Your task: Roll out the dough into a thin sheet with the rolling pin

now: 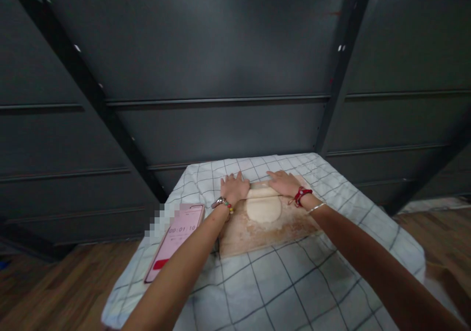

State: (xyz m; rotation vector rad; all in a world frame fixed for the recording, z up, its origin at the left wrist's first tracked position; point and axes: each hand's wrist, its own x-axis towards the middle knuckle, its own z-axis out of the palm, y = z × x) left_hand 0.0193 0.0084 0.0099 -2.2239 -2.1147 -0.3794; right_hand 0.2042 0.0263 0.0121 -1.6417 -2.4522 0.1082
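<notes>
- A pale, round, flattened sheet of dough [264, 212] lies on a light-brown rectangular board [235, 238], near the middle of its surface, with whitish patches around it.
- A pale, slim, cylindrical rolling pin [263, 193] lies sideways across the far part of the dough, between the person's two hands.
- The left hand [234, 189] is palm down over the left end of the pin, its fingers stretched forward and slightly spread, laid over the pin rather than wrapped around it.
- The right hand [284, 183] covers the pin's right end, back of the hand upward, one finger reaching inward; how far the others curl beneath cannot be told.
- On the left wrist are a silver-coloured band [220, 202] and a multicoloured beaded bracelet [230, 208]; on the right, a red braided bracelet [302, 195] and a thin pale bangle [317, 207].
- The board rests on a white cloth with dark grid lines [279, 277], which is spread over the table [390, 252].
- A pink-edged phone [184, 225] lies left of the board, beside the left forearm, its lit screen reading 00:01:10 above a red button.
- Behind stands a dark grey panelled wall [221, 51]; brown wooden floor [47, 292] shows at both sides.
</notes>
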